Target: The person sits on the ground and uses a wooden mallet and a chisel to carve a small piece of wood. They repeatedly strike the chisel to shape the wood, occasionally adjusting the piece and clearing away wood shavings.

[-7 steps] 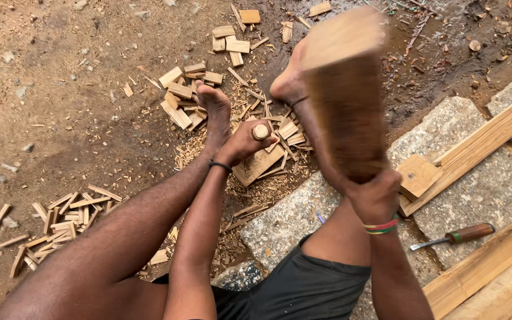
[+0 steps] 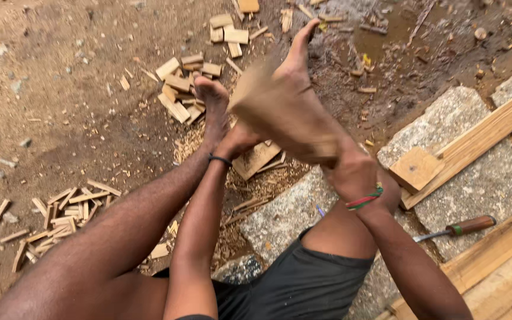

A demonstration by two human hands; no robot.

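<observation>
the right hand [image 2: 357, 175] has its grip closed around the handle end of a wooden mallet [image 2: 280, 109], a thick brown block that shows blurred and slanted across the middle of the view, its head up and to the left of the hand. a band of red and green threads [image 2: 364, 200] sits on that wrist. the left hand [image 2: 238, 141] is lower and further forward, just beside the left foot [image 2: 213, 104], with a dark band [image 2: 219, 159] on its wrist; it looks curled around something small, but the mallet covers the fingers and i cannot tell what the grip holds or how tight it is. right below this hand a flat piece of wood [image 2: 257, 159] lies on the ground among shavings. the right foot [image 2: 300, 50] reaches forward behind the mallet head, toes pointing up the picture.

the person sits on a rough stone slab [image 2: 285, 213] in dark shorts [image 2: 303, 284], legs stretched over bare dirt. short cut blocks [image 2: 185, 77] lie scattered near the left foot, and a pile of thin wood strips [image 2: 60, 213] lies well apart at the left. on the stone at the right a long plank [image 2: 487, 133] lies slanted with a small square block [image 2: 416, 169] touching its lower end. a chisel [image 2: 457, 228] with a wooden handle lies near it, beside the right forearm.
</observation>
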